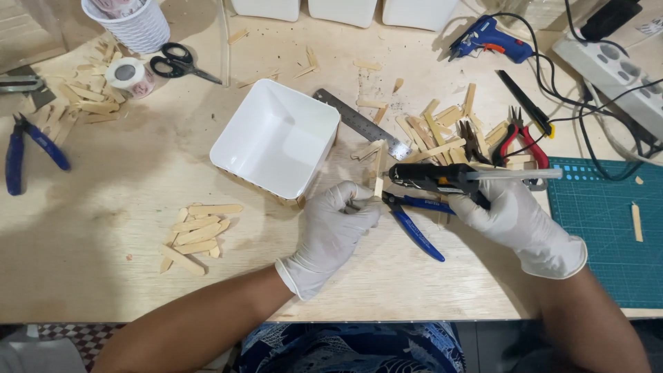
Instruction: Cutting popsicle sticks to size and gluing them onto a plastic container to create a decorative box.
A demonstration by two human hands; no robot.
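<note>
We have the left hand (336,221) curled shut, its fingers (359,202) pinching the lower end of a short wooden stick (378,178) that stands nearly upright just above them. The right hand (512,215) is wrapped tight around the grip of a black glue gun (442,177), whose nozzle points left and sits right at the stick, touching it or just short of it; we cannot tell which. To do this well, we judge that we should keep the pinch low on the stick so the gloved fingers stay clear of the hot tip, hold the stick steady, and lay a thin, even line instead of a blob. Just below the gun, between our two hands, blue-handled pliers (414,224) lie on the table (103,173), near enough to catch a drip. Left of the left fingers, a white square container (275,138) rests tilted, with sticks already along its lower edge. Beyond the gun's nozzle lies a steel ruler (359,123), and past the right fingers a heap of loose sticks (442,131) with red-handled pliers (523,141). Farther out sits a blue glue gun (489,39).
</note>
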